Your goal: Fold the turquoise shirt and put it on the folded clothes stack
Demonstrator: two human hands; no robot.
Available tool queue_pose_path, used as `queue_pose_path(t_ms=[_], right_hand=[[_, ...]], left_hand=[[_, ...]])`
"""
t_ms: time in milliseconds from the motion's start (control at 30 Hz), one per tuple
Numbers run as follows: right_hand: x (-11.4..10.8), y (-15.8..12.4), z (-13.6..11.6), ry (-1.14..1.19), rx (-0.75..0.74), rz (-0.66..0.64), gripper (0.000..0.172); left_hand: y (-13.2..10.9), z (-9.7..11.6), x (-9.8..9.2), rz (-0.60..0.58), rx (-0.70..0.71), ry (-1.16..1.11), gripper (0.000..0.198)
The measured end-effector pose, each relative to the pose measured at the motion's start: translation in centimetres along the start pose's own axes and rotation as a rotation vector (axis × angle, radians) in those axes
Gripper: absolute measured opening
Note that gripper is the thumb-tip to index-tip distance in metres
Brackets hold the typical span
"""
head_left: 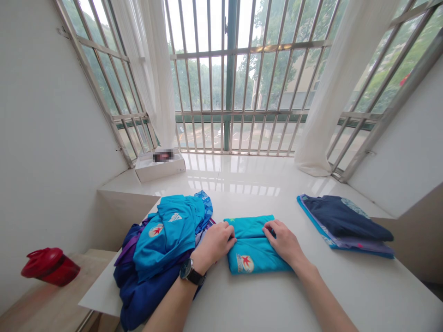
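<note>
A bright blue shirt (pixel 252 253) lies folded into a compact rectangle on the white table, with a star logo near its lower left corner and a crease across its middle. My left hand (pixel 217 242), wearing a watch, has its fingers curled at the shirt's left edge, closed on the cloth. On the opposite edge, my right hand (pixel 282 240) pinches the fabric between thumb and bent fingers. To the left is a loose heap of clothes (pixel 166 244), blue on top with navy and purple beneath. A neat stack of folded clothes (pixel 342 223), topped by a dark navy one, sits at the right.
The white table (pixel 235 304) meets a window sill (pixel 238 175). A white box (pixel 161 168) stands on the sill's left end. Below the table's left edge is a red lidded container (pixel 50 266). White curtains (pixel 321 115) hang before the barred window.
</note>
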State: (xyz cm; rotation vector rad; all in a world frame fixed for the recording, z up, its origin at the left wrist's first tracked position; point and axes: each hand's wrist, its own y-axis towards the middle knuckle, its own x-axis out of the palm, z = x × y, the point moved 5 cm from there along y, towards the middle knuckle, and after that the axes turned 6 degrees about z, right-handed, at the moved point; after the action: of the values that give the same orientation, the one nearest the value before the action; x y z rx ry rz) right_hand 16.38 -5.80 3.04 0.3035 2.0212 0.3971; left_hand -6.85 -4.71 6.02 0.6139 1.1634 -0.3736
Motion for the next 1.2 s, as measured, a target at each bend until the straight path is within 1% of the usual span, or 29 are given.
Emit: queue_pose_path(t_ms=[367,600,833,933,1000,1033,1100,1133,1200], right_hand=[[-0.2,0.0,-0.2,-0.005,-0.013,0.023,0.024],[0.0,0.0,-0.1,-0.007,0.000,-0.010,0.025],[0.1,-0.1,0.4,-0.044,-0.019,0.009,0.026],[-0.4,0.0,-0.6,-0.081,-0.104,0.068,0.028],[-0.5,0.0,-2.0,-0.069,-0.204,0.121,0.031],[-0.4,0.0,-2.7,-0.058,-0.251,0.132,0.032],[0.4,-0.1,-3.9,-0.056,-0.306,0.111,0.035],[1.0,-0.1,-4.2,-0.071,-0.314,0.080,0.037],[2.2,-0.1,-4.4,-0.124,-0.293,0.004,0.044]], left_hand=[[0.0,0.1,-0.1,-0.005,0.005,0.010,0.009],[0.0,0.2,-0.2,-0.001,0.005,0.010,0.009],[0.1,0.1,-0.4,-0.031,0.002,0.030,0.012],[0.1,0.1,-0.6,-0.022,0.010,0.027,0.015],[0.2,0.5,-0.8,0.022,0.020,0.027,0.021],[0.2,0.8,-0.8,0.063,0.024,0.022,0.023],[0.3,1.7,-0.6,0.148,0.048,0.000,0.028],[0.3,2.2,-0.1,0.167,0.067,-0.011,0.032],[0.3,3.0,1.4,0.138,0.100,-0.014,0.049]])
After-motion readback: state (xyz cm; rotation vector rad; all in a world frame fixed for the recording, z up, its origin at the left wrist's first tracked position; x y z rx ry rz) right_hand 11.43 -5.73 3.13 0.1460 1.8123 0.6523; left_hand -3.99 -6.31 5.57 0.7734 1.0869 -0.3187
